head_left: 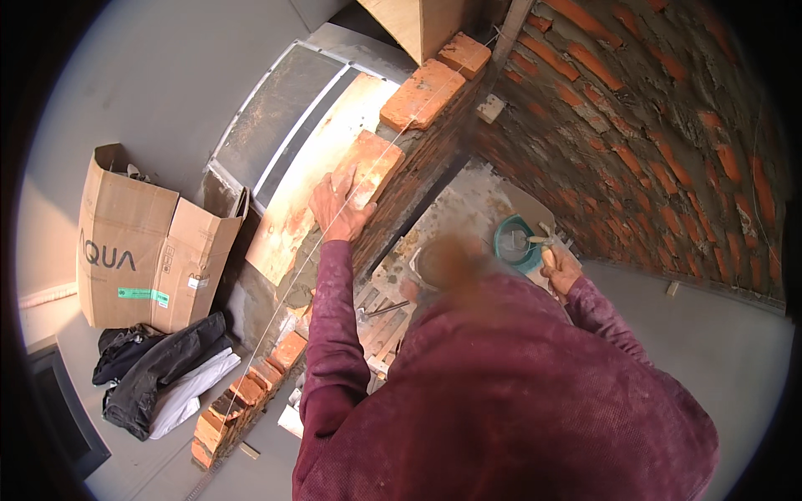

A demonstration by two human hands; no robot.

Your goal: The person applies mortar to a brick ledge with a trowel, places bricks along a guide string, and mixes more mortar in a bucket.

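Observation:
My left hand (341, 206) grips the near end of an orange brick (378, 159), fingers spread over its top and side. This brick sits on the top course of a low brick wall, under a taut string (322, 238). Wet grey mortar (302, 271) lies on the wall just nearer than the hand. Out to the right, my right hand (562, 271) is closed round the wooden handle of a trowel (547, 253); its blade is hard to make out. Beside it stands a green bucket (501, 248) with grey contents.
Two more bricks (423, 93) continue the course farther along. A rough brick wall (643, 142) rises on the right. Cardboard boxes (138, 242) and piled clothes (167, 376) lie left, near a wooden board (322, 171). Several bricks (248, 388) form the wall's near end.

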